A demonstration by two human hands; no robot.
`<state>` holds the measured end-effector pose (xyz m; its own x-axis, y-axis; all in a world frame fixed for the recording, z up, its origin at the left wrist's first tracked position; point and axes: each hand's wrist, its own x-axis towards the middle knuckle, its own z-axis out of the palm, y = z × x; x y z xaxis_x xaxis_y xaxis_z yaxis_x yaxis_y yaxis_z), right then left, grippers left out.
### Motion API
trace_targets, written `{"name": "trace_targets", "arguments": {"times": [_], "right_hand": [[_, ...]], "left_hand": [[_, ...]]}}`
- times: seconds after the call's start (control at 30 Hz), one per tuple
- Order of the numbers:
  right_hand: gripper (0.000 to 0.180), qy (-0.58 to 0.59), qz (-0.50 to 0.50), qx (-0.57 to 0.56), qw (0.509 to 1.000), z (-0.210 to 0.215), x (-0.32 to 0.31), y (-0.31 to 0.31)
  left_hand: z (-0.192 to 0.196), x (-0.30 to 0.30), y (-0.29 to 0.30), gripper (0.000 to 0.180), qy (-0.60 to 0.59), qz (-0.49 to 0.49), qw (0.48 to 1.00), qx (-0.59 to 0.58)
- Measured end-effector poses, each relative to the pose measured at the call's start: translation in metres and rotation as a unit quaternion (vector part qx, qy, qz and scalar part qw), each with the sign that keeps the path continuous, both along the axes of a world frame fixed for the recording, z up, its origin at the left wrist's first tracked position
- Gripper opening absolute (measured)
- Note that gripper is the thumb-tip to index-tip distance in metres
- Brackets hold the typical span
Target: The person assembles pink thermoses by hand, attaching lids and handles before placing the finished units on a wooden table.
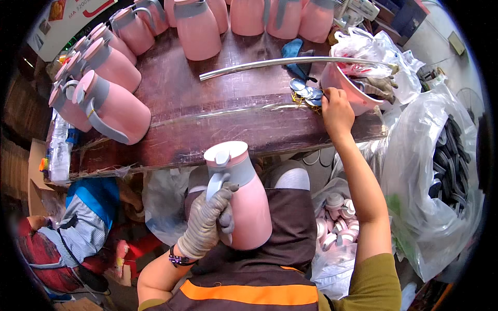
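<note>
Surface (pixel 176 106): dark red-brown wood, scuffed; other pitchers (pixel 199 33) grouped along far edge and left end.
Held pitcher (pixel 250 212): pink, grey neck and handle, lid up, above the person's lap.
Left hand (pixel 210 220): gloved (beaded bracelet (pixel 180 257) at wrist), closed round the held pitcher's handle.
Right hand (pixel 338 115): bare, fingers bent at silvery discs (pixel 313 93) beside a pink tub (pixel 329 79); cannot tell whether it grips one.
Right of lap: bagged pink-and-white lids (pixel 340 223); farther out, dark curved parts (pixel 450 168) in clear plastic.
</note>
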<state>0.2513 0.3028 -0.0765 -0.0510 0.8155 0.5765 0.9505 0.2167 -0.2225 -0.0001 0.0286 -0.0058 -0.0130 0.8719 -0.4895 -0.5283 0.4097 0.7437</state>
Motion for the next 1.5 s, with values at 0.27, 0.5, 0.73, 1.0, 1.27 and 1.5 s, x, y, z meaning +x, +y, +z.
{"name": "trace_targets", "arguments": {"times": [0.27,0.5,0.73,1.0,1.27,1.5], "right_hand": [[0.029,-0.108,0.046,-0.045,0.992,-0.027,-0.03,0.06],[0.026,-0.02,0.037,-0.072,0.997,-0.038,-0.049,0.079],[0.023,0.46,0.236,-0.1,0.85,-0.006,-0.044,0.048],[0.025,0.338,0.285,-0.471,0.764,0.035,-0.072,-0.162],[0.022,0.249,0.353,-0.373,0.821,0.047,-0.102,-0.183],[0.022,0.248,0.326,-0.414,0.813,0.044,-0.088,-0.174]], "left_hand": [[0.006,0.014,-0.003,0.03,0.075,-0.073,0.994,0.037],[-0.011,0.01,-0.019,0.03,0.089,-0.017,0.995,0.053],[-0.026,0.0,0.008,0.047,-0.055,-0.001,0.998,0.042],[-0.046,-0.009,0.014,0.034,-0.018,0.01,0.998,0.056],[-0.039,-0.018,0.018,0.035,0.455,-0.055,0.853,0.248],[-0.04,-0.042,0.03,0.017,0.465,-0.09,0.853,0.22]]}}
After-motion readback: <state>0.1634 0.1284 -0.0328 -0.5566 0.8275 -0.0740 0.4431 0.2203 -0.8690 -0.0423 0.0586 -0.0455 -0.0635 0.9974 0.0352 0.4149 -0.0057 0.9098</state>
